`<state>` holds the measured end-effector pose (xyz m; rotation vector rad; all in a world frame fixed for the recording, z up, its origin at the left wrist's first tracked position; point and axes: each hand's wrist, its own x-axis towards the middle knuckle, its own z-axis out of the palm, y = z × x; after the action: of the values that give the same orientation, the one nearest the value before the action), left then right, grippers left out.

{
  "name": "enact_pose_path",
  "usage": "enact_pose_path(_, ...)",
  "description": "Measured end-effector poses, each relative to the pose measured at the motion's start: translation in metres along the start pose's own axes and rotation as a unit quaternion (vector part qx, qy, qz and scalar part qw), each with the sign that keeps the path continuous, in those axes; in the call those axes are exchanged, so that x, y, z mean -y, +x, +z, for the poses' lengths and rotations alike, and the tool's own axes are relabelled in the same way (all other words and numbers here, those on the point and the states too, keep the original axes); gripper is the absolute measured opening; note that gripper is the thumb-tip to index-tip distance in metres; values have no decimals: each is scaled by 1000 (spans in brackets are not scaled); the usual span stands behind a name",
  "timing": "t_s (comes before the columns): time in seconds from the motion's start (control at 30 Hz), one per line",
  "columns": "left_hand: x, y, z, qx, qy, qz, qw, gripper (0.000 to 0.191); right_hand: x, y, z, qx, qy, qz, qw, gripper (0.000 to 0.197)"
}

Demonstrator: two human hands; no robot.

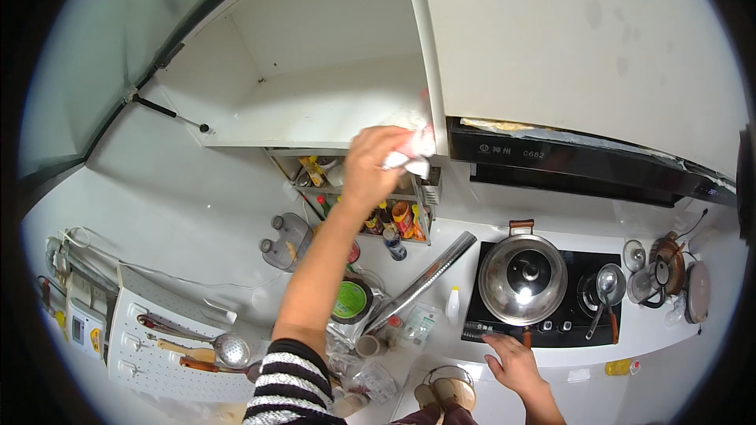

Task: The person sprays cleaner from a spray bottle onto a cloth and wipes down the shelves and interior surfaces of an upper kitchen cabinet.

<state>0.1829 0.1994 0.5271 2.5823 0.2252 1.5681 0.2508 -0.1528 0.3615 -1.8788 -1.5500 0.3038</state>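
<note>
My left hand (373, 160) grips a crumpled white and pinkish-red cloth (420, 144); it may be a paper wipe. The cloth is blurred and lies against the front right corner of an open white wall cabinet (319, 94). Below it, my right hand (512, 360) holds nothing. Its fingers are spread at the front edge of the black gas hob (472, 335), close to the handle of a lidded steel wok (496, 283). Whether those fingertips press on the hob or the counter edge is hard to tell.
The cabinet's raised glass door (77, 77) hangs at upper left on a gas strut (171, 112). A black range hood (567, 156) juts out at right. Beneath the cabinet stands a rack of sauce bottles (403, 219). A foil roll (422, 283) and a small saucepan (614, 283) sit lower.
</note>
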Motion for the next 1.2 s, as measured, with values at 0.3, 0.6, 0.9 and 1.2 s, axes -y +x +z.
enact_pose_path(0.3,-37,-24,49,-203,-128,-169,956,24,-7,-27,4,30,-33,62,997,36)
enact_pose_path(0.6,-26,-24,34,-223,-54,-190,955,22,-4,-41,-2,33,-48,73,996,37)
enact_pose_path(0.9,-37,-15,46,-222,-87,-160,958,16,3,-31,6,60,-43,68,995,36)
enact_pose_path(1.2,-43,-16,42,-203,-58,-130,969,19,7,-42,7,79,-46,102,991,36)
